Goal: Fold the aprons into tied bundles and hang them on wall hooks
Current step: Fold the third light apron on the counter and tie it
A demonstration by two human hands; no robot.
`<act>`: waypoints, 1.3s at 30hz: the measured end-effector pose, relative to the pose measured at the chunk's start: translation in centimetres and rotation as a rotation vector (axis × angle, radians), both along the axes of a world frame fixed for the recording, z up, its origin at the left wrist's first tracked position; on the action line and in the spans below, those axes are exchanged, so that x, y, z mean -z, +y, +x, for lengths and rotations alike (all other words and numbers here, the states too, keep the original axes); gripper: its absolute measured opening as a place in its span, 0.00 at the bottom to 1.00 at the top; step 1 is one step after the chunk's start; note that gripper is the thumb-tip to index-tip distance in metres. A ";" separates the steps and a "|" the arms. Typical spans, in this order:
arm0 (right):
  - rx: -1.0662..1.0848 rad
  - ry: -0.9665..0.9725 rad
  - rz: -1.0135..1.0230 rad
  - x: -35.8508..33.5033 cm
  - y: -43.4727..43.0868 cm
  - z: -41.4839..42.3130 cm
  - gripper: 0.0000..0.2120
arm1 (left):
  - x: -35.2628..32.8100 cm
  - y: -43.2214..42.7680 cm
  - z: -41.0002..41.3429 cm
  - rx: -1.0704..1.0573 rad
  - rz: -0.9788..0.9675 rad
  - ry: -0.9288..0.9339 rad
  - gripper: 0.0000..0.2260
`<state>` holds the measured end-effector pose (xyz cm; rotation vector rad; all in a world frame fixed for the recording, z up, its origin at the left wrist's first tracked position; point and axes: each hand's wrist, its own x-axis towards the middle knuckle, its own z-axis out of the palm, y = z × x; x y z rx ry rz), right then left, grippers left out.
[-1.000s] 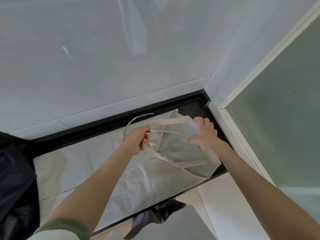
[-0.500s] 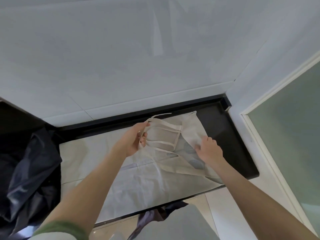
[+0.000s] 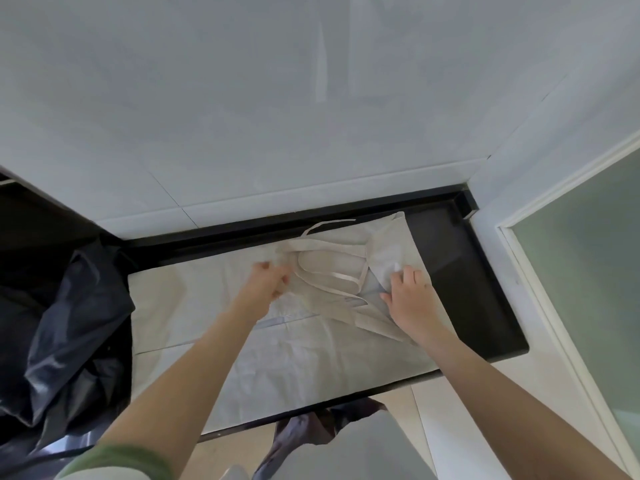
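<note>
Lying under both hands on a black counter (image 3: 467,289), the cream cloth apron (image 3: 311,358) was pressed by the spread right hand (image 3: 412,299), its pale fabric straps (image 3: 329,271) pinched in the left hand (image 3: 268,284).

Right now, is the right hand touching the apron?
Touching. The head view shows the right hand lying flat on the apron, pressing it against the dark counter.

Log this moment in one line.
stage: folding | left hand: grips straps | right hand: presses apron flat | counter: apron spread, unbundled
</note>
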<state>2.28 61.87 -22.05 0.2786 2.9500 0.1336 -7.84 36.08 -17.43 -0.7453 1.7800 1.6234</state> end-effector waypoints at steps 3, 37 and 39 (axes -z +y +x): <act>0.045 0.047 0.021 0.2 -0.6 0.1 0.17 | 0.6 0.4 1.3 0.160 -0.125 -0.054 0.06; 0.157 -0.248 -0.667 -0.5 -2.0 -2.5 0.05 | 0.7 0.0 1.2 1.069 -1.044 0.041 0.34; 0.171 -0.259 -0.643 -0.7 -1.9 -2.5 0.05 | 0.5 0.1 1.0 1.090 -1.083 0.054 0.39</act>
